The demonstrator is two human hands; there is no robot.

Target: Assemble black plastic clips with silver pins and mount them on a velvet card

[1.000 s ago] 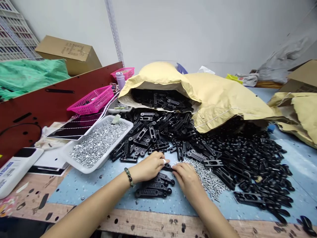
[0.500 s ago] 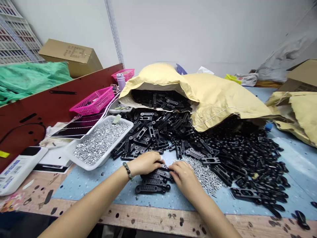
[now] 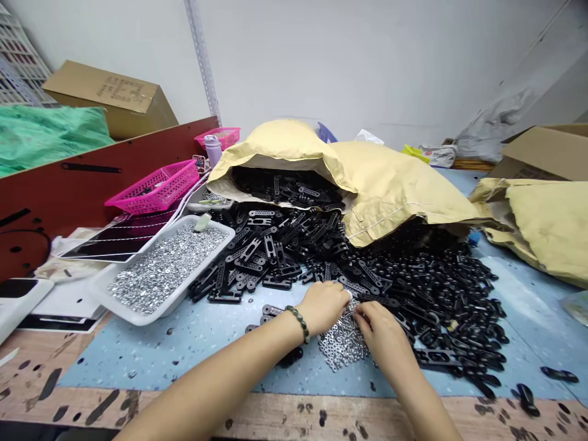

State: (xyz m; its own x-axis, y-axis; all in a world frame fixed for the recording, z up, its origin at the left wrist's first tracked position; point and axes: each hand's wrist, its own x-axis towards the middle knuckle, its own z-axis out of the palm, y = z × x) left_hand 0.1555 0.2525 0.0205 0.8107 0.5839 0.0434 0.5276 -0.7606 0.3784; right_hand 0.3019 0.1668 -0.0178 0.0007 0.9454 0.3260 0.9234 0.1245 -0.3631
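My left hand [image 3: 324, 304], with a bead bracelet at the wrist, rests curled on a small heap of silver screws [image 3: 342, 343] on the blue mat. My right hand [image 3: 382, 331] sits just right of it, fingers pinched together at the top of the same heap. What the fingertips of either hand hold is too small to make out. A short stack of black plastic brackets [image 3: 271, 311] lies under and left of my left forearm. A big pile of the same black brackets [image 3: 413, 282] spreads behind and to the right of both hands.
A white tray of silver nuts [image 3: 160, 269] stands to the left. A tan paper sack [image 3: 390, 177] spills brackets at the back; a second sack [image 3: 546, 220] lies right. Pink baskets [image 3: 154, 187], a red board [image 3: 68, 184], cardboard boxes [image 3: 110, 98] and a white device [image 3: 18, 297] line the left.
Both hands have shifted right, off the stack of black brackets and onto the screw heap. The view has panned right as well.
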